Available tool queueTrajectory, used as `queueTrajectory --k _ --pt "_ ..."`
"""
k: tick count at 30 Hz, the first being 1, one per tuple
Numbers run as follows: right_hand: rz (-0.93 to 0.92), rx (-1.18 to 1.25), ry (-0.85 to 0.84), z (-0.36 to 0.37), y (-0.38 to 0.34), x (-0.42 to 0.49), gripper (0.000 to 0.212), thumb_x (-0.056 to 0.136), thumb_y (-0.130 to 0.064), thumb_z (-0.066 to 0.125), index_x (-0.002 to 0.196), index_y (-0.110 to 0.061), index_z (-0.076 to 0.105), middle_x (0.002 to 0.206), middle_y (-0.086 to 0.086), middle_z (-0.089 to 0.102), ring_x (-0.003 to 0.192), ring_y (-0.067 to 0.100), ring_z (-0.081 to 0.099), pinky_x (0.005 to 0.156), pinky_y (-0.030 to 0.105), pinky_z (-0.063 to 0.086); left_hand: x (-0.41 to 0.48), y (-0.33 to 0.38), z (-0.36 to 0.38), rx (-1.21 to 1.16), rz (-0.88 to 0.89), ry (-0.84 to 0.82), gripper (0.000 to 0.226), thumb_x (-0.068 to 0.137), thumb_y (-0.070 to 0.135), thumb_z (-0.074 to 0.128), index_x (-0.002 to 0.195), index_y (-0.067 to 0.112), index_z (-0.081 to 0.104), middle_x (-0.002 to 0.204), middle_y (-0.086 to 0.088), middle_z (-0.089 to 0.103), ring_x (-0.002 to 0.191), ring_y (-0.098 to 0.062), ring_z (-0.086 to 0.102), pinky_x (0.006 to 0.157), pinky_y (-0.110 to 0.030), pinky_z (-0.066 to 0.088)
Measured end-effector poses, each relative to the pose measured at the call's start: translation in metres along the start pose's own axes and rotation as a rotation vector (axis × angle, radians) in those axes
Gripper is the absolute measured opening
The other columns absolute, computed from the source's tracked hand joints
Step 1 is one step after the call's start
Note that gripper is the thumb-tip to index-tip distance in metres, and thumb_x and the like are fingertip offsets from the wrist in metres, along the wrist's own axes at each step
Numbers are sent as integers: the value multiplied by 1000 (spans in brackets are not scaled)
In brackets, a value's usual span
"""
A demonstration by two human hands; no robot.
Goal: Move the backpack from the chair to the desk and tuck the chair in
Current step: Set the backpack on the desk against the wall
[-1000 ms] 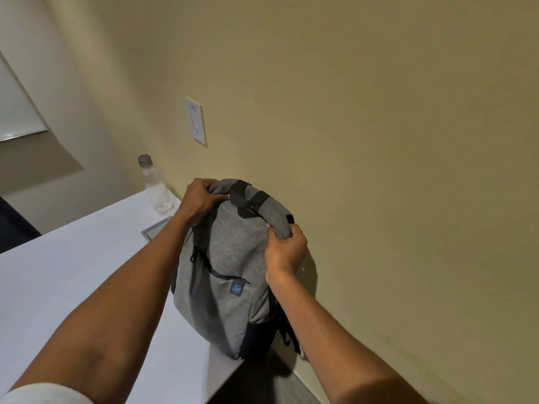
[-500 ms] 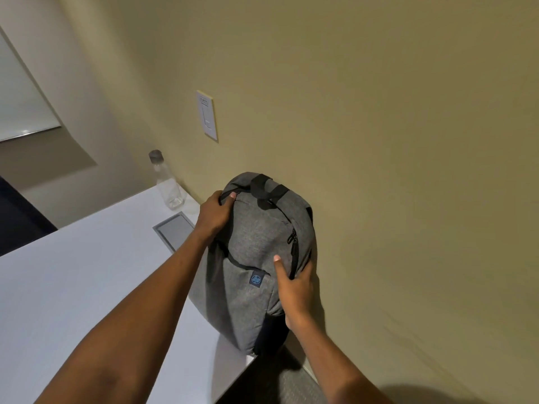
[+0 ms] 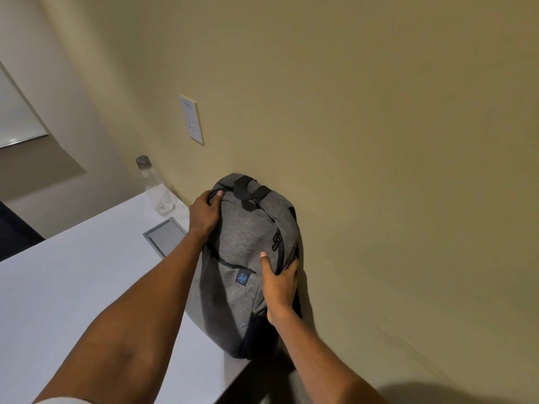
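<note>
backpack [image 3: 248, 258] upright on desk [image 3: 73, 287], against wall | my left hand [image 3: 204, 217] grips its top — right hand [image 3: 280, 284] clasps its side

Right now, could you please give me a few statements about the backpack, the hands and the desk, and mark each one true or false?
1. The backpack stands on the desk against the wall. True.
2. The left hand lies flat on the desk, away from the backpack. False: it grips the backpack near its top.
3. The right hand holds the backpack's right side. True.
4. The bottle lies on its side. False: it stands upright near the wall.
5. A light switch is on the wall above the desk. True.
6. The chair is tucked under the desk. False: no chair is in view.
</note>
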State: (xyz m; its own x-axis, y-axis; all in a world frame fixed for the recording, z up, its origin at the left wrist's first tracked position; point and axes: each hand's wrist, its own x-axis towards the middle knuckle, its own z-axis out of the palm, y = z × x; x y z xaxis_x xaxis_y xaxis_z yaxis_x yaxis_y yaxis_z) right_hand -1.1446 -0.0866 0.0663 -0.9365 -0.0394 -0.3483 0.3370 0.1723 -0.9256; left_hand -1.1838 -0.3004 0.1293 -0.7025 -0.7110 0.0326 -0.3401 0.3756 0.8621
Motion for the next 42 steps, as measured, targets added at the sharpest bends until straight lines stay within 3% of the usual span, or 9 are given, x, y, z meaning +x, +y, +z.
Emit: queueTrajectory --k 7,17,26,33,38,42 --pt "-100 -83 46 -17 -9 -20 105 83 -59 78 164 -21 23 163 12 41 148 35 44 115 53 47 -29 14 -22 107 -3 -59 72 105 53 54 160 10 37 162 -19 48 146 -41 48 121 -56 41" --pt "-255 -241 -25 -80 -18 -115 101 91 -58 70 166 -19 16 170 12 31 157 33 32 121 56 40 -161 23 -72 396 72 -97 74 104 52 55 161 9 35 165 -21 43 150 -44 42 121 -65 35" --pt "-349 -294 -108 -147 30 -253 98 93 -54 71 166 -18 17 172 9 29 158 29 31 123 43 35 -339 1 -114 505 145 -98 61 106 42 57 152 4 47 155 -23 54 139 -43 52 116 -53 40" --pt "-405 -415 -189 -168 69 -343 93 95 -54 68 166 -24 16 174 5 24 157 28 31 120 44 42 -451 -41 -146 502 50 -90 70 106 46 54 164 16 29 172 -12 33 157 -37 36 128 -56 32" --pt "-442 -523 -249 -178 95 -398 91 96 -61 61 166 -27 14 176 2 19 160 27 25 126 48 35 -533 -81 -176 522 48 -85 71 106 45 54 165 16 27 173 -10 32 158 -33 35 129 -52 30" --pt "-438 -522 -288 -179 117 -448 90 97 -60 61 167 -26 16 175 2 23 161 26 25 127 50 33 -591 -107 -206 572 39 -157 68 108 42 52 165 16 27 173 -8 33 159 -29 33 133 -51 19"
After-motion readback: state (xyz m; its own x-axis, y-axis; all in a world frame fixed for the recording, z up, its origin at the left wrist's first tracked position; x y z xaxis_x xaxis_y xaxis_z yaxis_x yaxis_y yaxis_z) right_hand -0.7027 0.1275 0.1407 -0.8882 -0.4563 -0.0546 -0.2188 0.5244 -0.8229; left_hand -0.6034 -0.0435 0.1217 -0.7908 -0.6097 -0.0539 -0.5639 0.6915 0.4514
